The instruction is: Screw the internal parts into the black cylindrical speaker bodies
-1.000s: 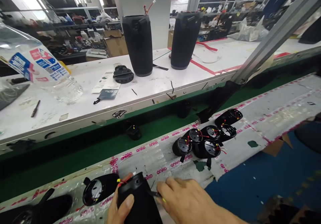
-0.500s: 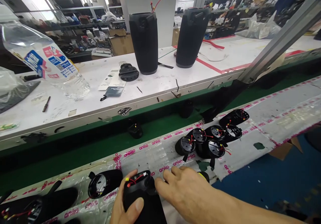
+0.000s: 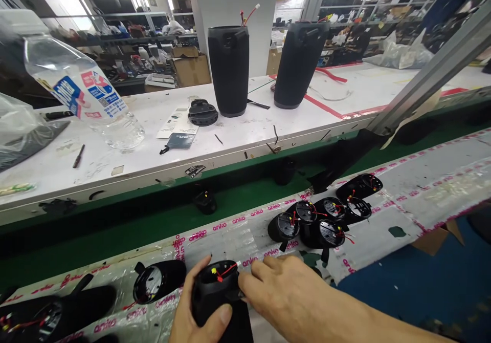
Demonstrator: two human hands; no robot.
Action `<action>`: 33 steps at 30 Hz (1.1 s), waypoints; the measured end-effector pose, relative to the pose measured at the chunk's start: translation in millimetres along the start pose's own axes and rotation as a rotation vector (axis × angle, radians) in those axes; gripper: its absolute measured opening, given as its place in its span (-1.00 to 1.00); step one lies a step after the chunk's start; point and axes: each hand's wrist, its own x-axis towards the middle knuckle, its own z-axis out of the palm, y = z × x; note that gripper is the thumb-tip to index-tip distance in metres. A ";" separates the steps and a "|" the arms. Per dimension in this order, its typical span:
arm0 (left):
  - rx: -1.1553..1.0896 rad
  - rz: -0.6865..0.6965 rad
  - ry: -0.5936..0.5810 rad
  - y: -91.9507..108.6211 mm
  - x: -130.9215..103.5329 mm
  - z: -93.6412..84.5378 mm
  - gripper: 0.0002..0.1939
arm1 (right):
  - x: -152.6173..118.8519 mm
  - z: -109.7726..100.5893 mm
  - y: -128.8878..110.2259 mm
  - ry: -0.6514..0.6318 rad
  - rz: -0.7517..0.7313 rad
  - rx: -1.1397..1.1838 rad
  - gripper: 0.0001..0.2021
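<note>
My left hand [image 3: 205, 315] is wrapped round a black fabric-covered speaker body [image 3: 240, 320] at the bottom middle, thumb on its near face. From the speaker's open top stick out red wires with yellow, red and white connectors [image 3: 220, 275]. At the rim's right side are the bent, closed fingers of my right hand [image 3: 282, 294]; whatever they grip is hidden. Left of my hands lies another speaker body [image 3: 172, 276], its open end turned toward me. Several more speaker bodies [image 3: 324, 230] with red wires are grouped to the right on the plastic-covered surface.
A white shelf [image 3: 153, 164] runs across ahead, above a green strip [image 3: 240, 220]. On it are a tilted plastic bottle [image 3: 90, 97], a black round part [image 3: 203, 112] and two upright speakers [image 3: 229, 71] [image 3: 301, 66]. A metal post [image 3: 429, 59] slants at right.
The held speaker has turned slightly, and its wires now lean more to the right. My right fingers stay at its rim. The whole view has shifted a little.
</note>
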 end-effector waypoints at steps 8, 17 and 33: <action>0.052 0.063 -0.012 1.4 -1.7 2.6 -0.01 | 0.5 2.3 1.8 -0.009 -0.016 -0.072 -0.65; 0.090 0.097 -0.008 -0.3 -2.7 3.5 -0.11 | -6.4 1.9 2.9 0.072 -0.021 -0.135 -0.64; 0.103 0.100 -0.035 0.5 -0.4 4.3 -0.09 | -9.4 -0.8 6.6 0.046 -0.015 -0.073 -0.62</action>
